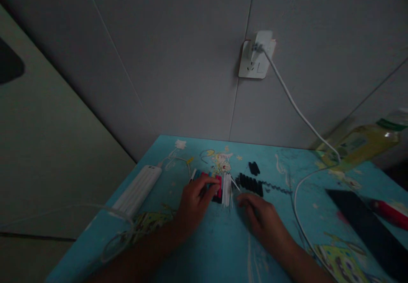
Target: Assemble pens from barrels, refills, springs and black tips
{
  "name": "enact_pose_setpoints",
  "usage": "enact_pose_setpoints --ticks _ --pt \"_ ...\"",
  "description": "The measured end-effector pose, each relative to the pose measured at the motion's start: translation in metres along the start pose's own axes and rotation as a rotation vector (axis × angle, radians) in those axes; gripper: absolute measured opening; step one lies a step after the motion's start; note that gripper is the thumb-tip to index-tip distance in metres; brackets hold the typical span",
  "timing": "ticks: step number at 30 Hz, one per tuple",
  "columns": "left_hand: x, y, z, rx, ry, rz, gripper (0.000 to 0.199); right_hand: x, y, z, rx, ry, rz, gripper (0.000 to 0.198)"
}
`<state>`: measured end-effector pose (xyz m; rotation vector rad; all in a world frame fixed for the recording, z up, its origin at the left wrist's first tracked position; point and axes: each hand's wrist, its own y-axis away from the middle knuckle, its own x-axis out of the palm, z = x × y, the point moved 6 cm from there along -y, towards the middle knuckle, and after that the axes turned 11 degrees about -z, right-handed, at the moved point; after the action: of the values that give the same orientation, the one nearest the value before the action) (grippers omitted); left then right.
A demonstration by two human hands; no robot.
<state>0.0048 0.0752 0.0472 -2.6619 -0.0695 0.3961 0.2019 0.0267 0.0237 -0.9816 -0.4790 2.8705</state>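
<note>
My left hand (194, 202) lies over a row of red, blue and black pen-like pieces (218, 193). Its thumb and index finger meet in a pinch at the right end of that row; what they hold, if anything, is hidden. Close beside lies a bundle of thin white sticks (227, 191), side by side. A single thin white stick (235, 184) slants from the bundle to the fingertips of my right hand (263, 217), which is closed on its lower end. Just beyond that hand is a row of short black pieces (251, 184), with a few more black pieces (254, 168) behind.
A white power strip (138, 189) lies on the left of the blue patterned table (223, 240). A white cable (296, 108) runs from the wall socket (256, 62) across the right side. There also lie a bottle of yellow liquid (360, 142), a dark flat strip (366, 227) and a red object (390, 213).
</note>
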Motion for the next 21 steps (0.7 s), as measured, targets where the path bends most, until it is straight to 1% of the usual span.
enact_pose_setpoints --ticks 3,8,11,13,15,18,21 --pt "0.008 0.006 0.005 -0.208 0.216 0.015 0.018 0.005 0.001 0.007 0.028 -0.108 0.037 0.026" --pt "0.023 0.012 0.017 -0.440 0.562 -0.008 0.020 0.009 0.002 0.019 0.107 -0.247 0.046 0.029" --pt "0.031 0.016 0.023 -0.573 0.724 -0.035 0.022 0.005 0.001 0.016 0.162 -0.255 0.002 0.030" --pt "0.035 0.019 0.025 -0.640 0.780 -0.045 0.024 -0.001 0.000 0.008 0.214 -0.245 -0.053 0.031" --pt "0.039 0.022 0.026 -0.686 0.784 -0.027 0.027 -0.006 -0.001 0.001 0.261 -0.248 -0.119 0.033" --pt "0.046 0.029 0.029 -0.747 0.750 0.034 0.031 -0.014 -0.002 -0.006 0.300 -0.286 -0.205 0.035" --pt "0.053 0.038 0.032 -0.818 0.753 0.100 0.035 -0.018 -0.002 -0.008 0.338 -0.333 -0.249 0.035"
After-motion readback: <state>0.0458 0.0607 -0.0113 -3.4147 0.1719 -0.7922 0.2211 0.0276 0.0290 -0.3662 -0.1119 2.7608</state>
